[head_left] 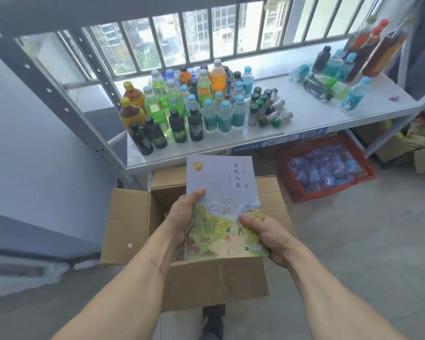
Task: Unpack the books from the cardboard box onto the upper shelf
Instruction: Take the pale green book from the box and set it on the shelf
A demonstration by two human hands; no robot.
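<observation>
In front of a barred window (206, 33), a grey metal shelf unit (59, 94) is standing on a concrete floor (353, 241), its white shelf (317, 111) carrying a crowd of drink bottles (182, 106) on the left and a looser group on the right, so free room for books is lying in the gap between them and along the front edge; whether this is the upper shelf meant, I cannot tell; below it a red crate (292, 190) of packed bottles is sitting beside the open cardboard box (206, 278), whose flaps are folded outward to give access; just above the box a book (222, 207) is being held flat and cover-up, likely to carry it level to the shelf; the left hand (182, 214) is gripping its left edge with the thumb on top, the right hand (265, 231) pinching the lower right corner, fingers curled beneath.
</observation>
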